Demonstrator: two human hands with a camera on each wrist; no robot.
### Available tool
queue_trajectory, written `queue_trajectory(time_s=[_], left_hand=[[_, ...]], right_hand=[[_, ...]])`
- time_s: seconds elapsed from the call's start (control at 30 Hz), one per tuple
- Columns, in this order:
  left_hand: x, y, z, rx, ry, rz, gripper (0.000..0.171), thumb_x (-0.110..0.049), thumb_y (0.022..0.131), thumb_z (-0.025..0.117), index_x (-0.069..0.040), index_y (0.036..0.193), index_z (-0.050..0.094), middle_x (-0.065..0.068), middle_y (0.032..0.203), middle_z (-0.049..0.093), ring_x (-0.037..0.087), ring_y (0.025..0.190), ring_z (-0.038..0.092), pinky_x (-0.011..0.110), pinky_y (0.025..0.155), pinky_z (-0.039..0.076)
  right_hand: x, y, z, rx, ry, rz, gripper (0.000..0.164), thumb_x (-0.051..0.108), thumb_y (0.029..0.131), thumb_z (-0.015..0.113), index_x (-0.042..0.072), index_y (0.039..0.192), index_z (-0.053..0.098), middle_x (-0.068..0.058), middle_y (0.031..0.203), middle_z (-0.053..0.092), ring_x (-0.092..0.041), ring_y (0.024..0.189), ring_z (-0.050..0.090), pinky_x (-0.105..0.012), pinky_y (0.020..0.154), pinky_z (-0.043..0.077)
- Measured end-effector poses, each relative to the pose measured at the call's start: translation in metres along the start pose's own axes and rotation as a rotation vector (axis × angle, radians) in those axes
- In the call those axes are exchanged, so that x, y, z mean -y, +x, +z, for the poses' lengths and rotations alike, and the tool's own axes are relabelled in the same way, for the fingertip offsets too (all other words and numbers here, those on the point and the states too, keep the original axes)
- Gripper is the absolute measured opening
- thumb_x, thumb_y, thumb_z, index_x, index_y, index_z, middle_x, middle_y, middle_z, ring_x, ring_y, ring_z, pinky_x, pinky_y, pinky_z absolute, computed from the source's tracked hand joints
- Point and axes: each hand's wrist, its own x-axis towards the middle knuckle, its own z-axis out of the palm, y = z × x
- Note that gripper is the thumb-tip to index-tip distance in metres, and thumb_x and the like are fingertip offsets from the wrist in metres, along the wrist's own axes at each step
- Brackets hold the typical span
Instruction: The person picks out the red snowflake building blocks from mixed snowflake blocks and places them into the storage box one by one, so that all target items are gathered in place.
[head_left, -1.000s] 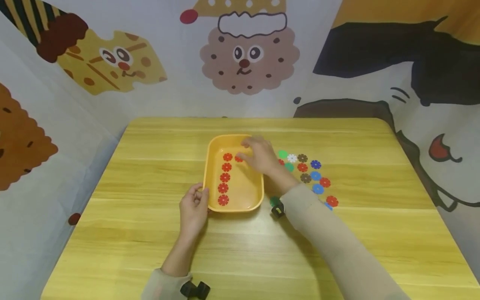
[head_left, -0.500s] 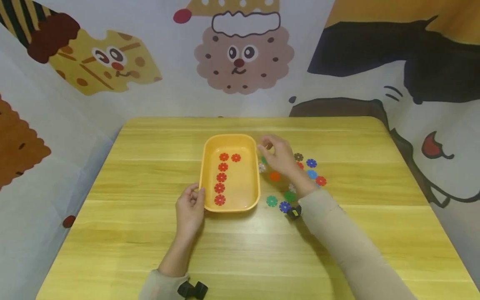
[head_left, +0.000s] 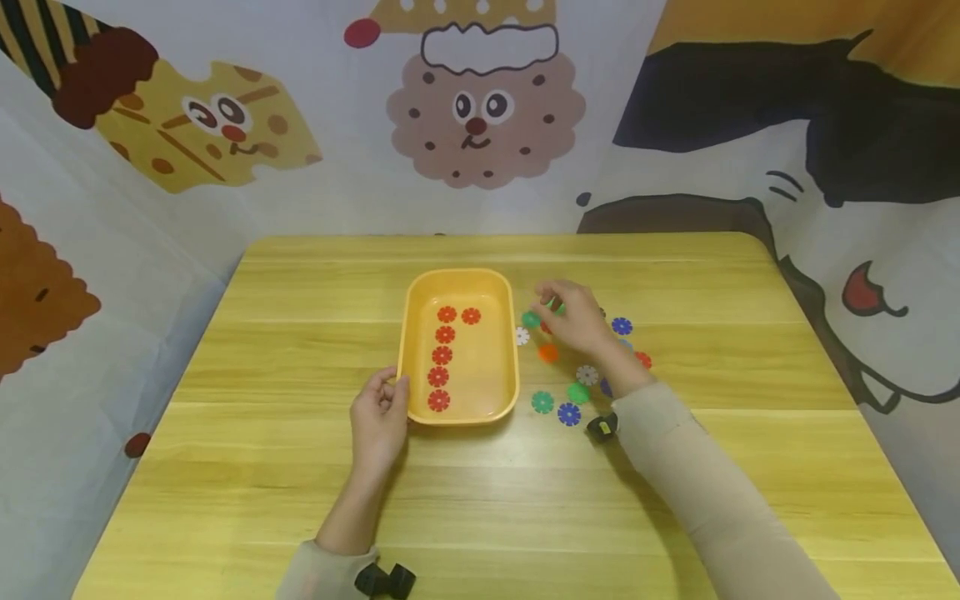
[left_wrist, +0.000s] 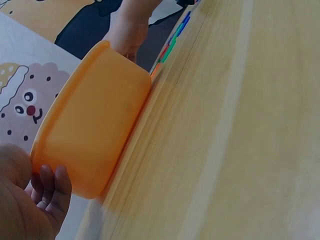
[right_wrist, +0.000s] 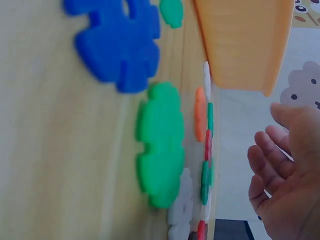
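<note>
An orange-yellow plastic tray sits on the table. Inside it, several red snowflake discs form a column on the left, with one more red disc beside the top one. My left hand holds the tray's near left side; in the left wrist view, the thumb is at the rim and the curled fingers lie against the outer wall. My right hand hovers over the loose discs right of the tray. Its fingers are loosely bent and nothing shows between them in the right wrist view.
Loose discs lie right of the tray: an orange disc, a white disc, a dark green disc, a blue disc and several others, some hidden under my right arm. A printed cloth hangs behind the table.
My right hand has left the second red disc at the tray's top and moved right, out over the loose discs. My left hand stays at the tray's side.
</note>
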Motion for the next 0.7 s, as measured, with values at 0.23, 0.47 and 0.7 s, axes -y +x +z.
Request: queue_trajectory(time_s=[0.23,0.47,0.7], left_hand=[[0.000,0.000,0.000,-0.001,-0.005,-0.005,0.029,-0.015,0.102,0.062,0.003,0.124,0.063,0.019,0.078,0.061,0.014,0.053,0.058,0.025,0.047,0.053],[-0.001,-0.001,-0.001,0.004,-0.006,-0.025,0.030,-0.018,0.103,0.061,0.001,0.125,0.063,0.018,0.080,0.062,0.015,0.054,0.058,0.025,0.048,0.053],[0.000,0.000,-0.001,0.009,-0.013,-0.018,0.030,-0.017,0.103,0.061,0.001,0.126,0.062,0.018,0.080,0.063,0.017,0.055,0.060,0.027,0.049,0.054]], right_hand=[[-0.006,-0.004,-0.001,0.074,-0.028,0.067,0.041,0.021,0.094,0.075,-0.002,0.126,0.063,-0.013,0.112,0.064,-0.028,0.097,0.064,-0.040,0.082,0.057],[-0.012,-0.008,-0.004,0.159,-0.079,0.093,0.040,0.022,0.089,0.080,0.000,0.120,0.065,-0.014,0.109,0.063,-0.029,0.096,0.059,-0.044,0.087,0.052],[-0.017,-0.011,-0.007,0.187,-0.168,0.111,0.038,0.026,0.091,0.078,0.002,0.117,0.067,-0.014,0.110,0.065,-0.031,0.101,0.060,-0.048,0.092,0.051]])
